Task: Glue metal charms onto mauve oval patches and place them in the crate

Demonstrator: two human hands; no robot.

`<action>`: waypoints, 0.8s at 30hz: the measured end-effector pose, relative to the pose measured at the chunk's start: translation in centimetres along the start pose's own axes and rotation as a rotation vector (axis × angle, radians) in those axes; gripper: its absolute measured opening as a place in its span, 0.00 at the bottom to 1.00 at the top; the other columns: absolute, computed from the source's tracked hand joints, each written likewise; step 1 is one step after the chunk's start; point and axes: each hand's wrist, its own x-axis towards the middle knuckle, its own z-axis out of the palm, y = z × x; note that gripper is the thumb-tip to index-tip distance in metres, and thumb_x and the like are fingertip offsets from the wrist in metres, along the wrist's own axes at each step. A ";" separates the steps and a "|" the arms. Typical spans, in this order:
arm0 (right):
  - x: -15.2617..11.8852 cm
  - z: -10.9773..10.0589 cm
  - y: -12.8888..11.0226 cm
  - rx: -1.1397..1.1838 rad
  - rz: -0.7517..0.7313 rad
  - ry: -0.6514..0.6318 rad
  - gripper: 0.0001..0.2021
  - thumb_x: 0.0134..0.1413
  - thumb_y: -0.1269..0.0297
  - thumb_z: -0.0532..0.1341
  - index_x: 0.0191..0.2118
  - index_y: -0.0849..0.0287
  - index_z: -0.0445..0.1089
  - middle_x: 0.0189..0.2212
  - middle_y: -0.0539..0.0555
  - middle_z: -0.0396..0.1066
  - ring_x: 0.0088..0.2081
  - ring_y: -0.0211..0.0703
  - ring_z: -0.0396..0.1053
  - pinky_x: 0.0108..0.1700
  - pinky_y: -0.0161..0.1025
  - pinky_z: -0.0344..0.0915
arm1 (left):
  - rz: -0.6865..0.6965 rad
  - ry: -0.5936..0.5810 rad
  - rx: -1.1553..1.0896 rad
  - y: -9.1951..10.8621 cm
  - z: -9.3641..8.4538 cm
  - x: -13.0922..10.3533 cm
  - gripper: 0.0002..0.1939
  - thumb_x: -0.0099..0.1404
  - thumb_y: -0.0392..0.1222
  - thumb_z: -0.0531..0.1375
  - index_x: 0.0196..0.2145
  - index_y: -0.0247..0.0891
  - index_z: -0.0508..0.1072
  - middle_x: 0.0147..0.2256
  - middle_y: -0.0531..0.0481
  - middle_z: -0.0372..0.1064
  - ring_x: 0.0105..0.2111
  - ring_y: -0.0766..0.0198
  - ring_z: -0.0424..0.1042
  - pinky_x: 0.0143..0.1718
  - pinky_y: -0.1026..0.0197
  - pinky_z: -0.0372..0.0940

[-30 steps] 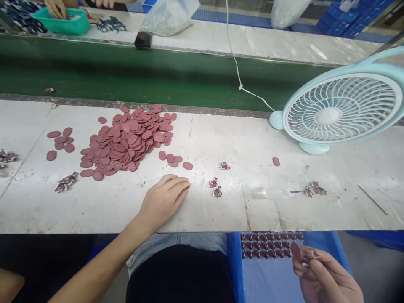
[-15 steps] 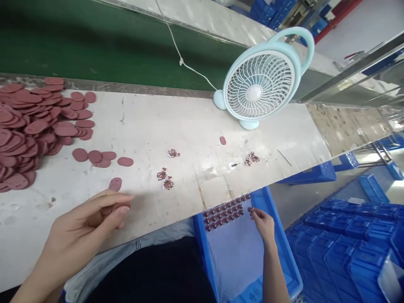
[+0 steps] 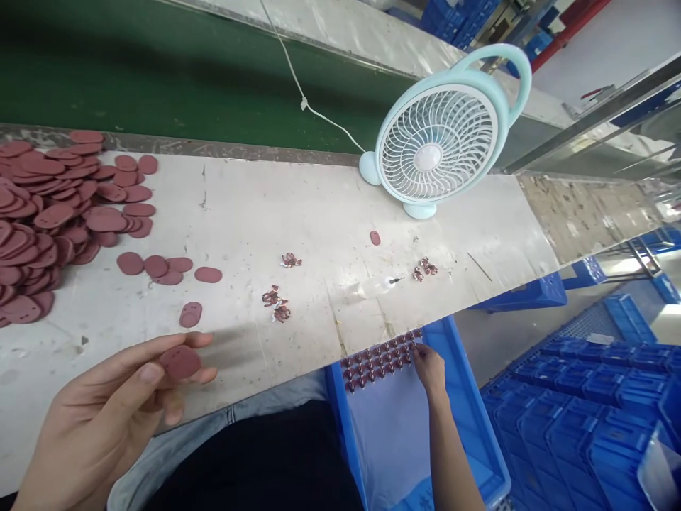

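Observation:
My left hand [image 3: 114, 419] pinches a reddish-brown oval disc [image 3: 181, 362] between thumb and fingers, raised over the near edge of the table. Another disc with small marks [image 3: 190, 314] lies just beyond it. My right hand [image 3: 430, 369] reaches into a blue crate [image 3: 479, 433], fingertips closed at the end of the rows of small reddish-brown pieces [image 3: 377, 360]. A small piece appears to be at those fingertips, mostly hidden by them. White sheeting [image 3: 391, 433] lies under the rows.
A large pile of oval discs [image 3: 45, 220] covers the table's left. Small figure-like pieces [image 3: 277, 304] lie mid-table, near a clear needle-tipped bottle [image 3: 375, 286]. A light-blue fan [image 3: 436, 145] stands at the back. Blue crates [image 3: 585, 397] are stacked at right.
My left hand has turned and drawn slightly left, bringing the oval disc into view. My right hand has moved left with its small piece to the end of the rows.

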 end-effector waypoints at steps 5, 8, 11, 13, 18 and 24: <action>-0.1 -0.1 -0.5 0.043 0.020 -0.013 0.14 0.65 0.58 0.63 0.52 0.59 0.72 0.52 0.56 0.72 0.50 0.50 0.72 0.51 0.50 0.72 | -0.185 0.021 -0.247 -0.9 -0.5 0.4 0.12 0.57 0.51 0.72 0.37 0.46 0.83 0.40 0.49 0.83 0.29 0.51 0.80 0.16 0.65 0.64; -0.5 -0.6 -1.2 0.119 0.054 0.004 0.14 0.65 0.59 0.64 0.51 0.59 0.72 0.51 0.56 0.72 0.49 0.49 0.73 0.50 0.50 0.72 | -0.200 0.033 -0.274 -1.2 -0.9 0.5 0.12 0.56 0.49 0.73 0.38 0.44 0.82 0.39 0.49 0.83 0.30 0.52 0.80 0.17 0.67 0.66; -1.0 -1.6 -2.6 0.250 0.093 0.069 0.13 0.65 0.59 0.64 0.51 0.60 0.72 0.49 0.56 0.73 0.47 0.47 0.73 0.49 0.49 0.73 | -0.218 0.009 -0.317 -1.7 -1.4 0.5 0.17 0.50 0.47 0.76 0.38 0.43 0.81 0.40 0.48 0.82 0.32 0.52 0.81 0.21 0.66 0.71; -1.7 -2.6 -3.8 0.375 0.110 0.135 0.12 0.65 0.59 0.64 0.48 0.61 0.72 0.46 0.55 0.73 0.44 0.45 0.74 0.47 0.47 0.73 | -0.231 0.017 -0.354 -1.9 -1.7 0.4 0.19 0.48 0.46 0.76 0.39 0.43 0.81 0.40 0.48 0.82 0.31 0.52 0.81 0.21 0.64 0.73; -6.3 -5.3 -9.8 0.860 0.046 0.268 0.15 0.62 0.51 0.63 0.39 0.59 0.70 0.30 0.48 0.70 0.31 0.38 0.70 0.32 0.36 0.69 | -0.304 0.001 -0.418 -1.8 -0.9 -0.8 0.18 0.51 0.46 0.75 0.41 0.45 0.82 0.38 0.48 0.83 0.29 0.51 0.80 0.15 0.64 0.69; -13.6 -5.5 -21.4 1.344 -0.080 -0.245 0.29 0.61 0.37 0.53 0.39 0.61 0.74 0.22 0.46 0.60 0.17 0.31 0.55 0.10 0.27 0.48 | -0.399 -0.177 -0.543 -0.9 3.2 -2.9 0.13 0.55 0.44 0.73 0.39 0.42 0.83 0.44 0.44 0.82 0.33 0.56 0.81 0.21 0.70 0.67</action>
